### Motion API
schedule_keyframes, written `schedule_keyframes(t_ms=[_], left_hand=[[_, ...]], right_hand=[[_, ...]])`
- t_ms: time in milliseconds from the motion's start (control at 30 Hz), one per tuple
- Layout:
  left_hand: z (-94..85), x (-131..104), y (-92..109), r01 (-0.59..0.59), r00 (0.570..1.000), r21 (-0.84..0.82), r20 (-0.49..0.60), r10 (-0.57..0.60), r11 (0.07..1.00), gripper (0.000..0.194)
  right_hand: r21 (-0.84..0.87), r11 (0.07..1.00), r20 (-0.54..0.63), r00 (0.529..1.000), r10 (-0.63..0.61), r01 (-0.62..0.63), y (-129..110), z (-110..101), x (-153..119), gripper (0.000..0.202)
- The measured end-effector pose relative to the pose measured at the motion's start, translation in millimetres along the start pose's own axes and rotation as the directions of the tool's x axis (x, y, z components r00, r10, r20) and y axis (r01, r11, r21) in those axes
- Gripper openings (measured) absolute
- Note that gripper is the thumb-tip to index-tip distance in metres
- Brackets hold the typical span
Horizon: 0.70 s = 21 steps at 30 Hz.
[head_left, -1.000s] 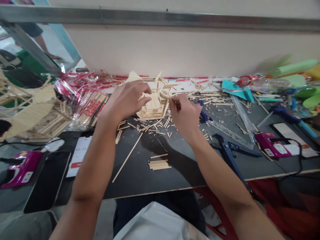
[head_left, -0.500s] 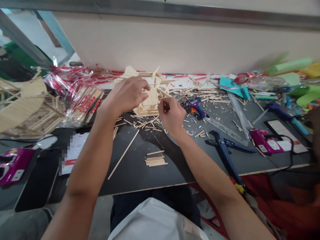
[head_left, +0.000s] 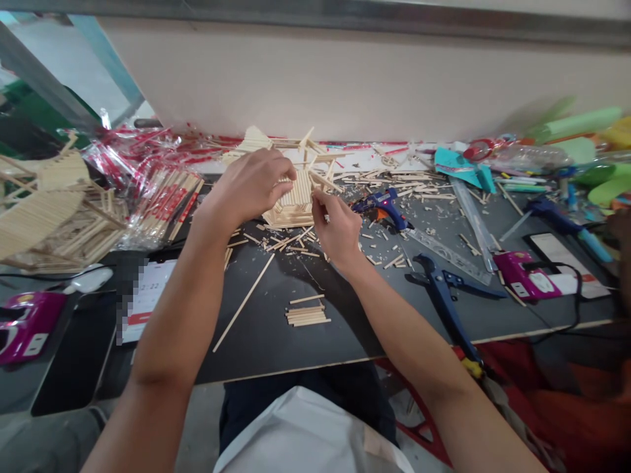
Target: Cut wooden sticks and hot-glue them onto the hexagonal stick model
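A small model of pale wooden sticks (head_left: 290, 213) stands at the back middle of the dark table, with a slatted roof. Over its left side is my left hand (head_left: 256, 184), thumb and fingers curved and apart at the slats; nothing shows between them. At the model's right edge my right hand (head_left: 336, 222) is closed, thumb against fingers; whatever it pinches is too small to make out. Nearer the front edge lie several short cut sticks (head_left: 308, 315) in a row. One long thin stick (head_left: 244, 303) rests slantwise to their left.
Right of the model are a blue glue gun (head_left: 387, 207), a clear ruler (head_left: 448, 256) and a blue cutter (head_left: 441, 295). A larger stick model (head_left: 44, 210), wrapped sticks (head_left: 162, 203) and a phone (head_left: 148, 299) are at left. Stick scraps litter the back.
My right hand has shifted slightly, its fingers now pinched nearer the model's right edge. My left hand has barely moved.
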<state>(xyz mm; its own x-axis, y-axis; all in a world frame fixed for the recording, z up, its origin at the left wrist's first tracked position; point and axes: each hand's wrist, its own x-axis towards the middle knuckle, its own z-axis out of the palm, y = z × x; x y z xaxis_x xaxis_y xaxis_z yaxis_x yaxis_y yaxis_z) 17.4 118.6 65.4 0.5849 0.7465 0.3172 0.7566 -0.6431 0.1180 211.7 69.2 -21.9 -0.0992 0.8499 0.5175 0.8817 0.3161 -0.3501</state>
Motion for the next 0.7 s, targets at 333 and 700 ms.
schedule_keyframes(t_ms=[333,700], left_hand=[[-2.1,0,-1,-0.011,0.999,-0.008,0.034,0.012,1.0,0.023],[-0.4,0,-4,-0.052,0.998,-0.002,0.021,0.052,0.999,0.02]], right_hand=[[0.191,0.929,-0.377,0.897,-0.23,0.318,16,32,-2,0.036],[0.285,0.868,-0.42,0.867,-0.269,0.408,17,20,1,0.035]])
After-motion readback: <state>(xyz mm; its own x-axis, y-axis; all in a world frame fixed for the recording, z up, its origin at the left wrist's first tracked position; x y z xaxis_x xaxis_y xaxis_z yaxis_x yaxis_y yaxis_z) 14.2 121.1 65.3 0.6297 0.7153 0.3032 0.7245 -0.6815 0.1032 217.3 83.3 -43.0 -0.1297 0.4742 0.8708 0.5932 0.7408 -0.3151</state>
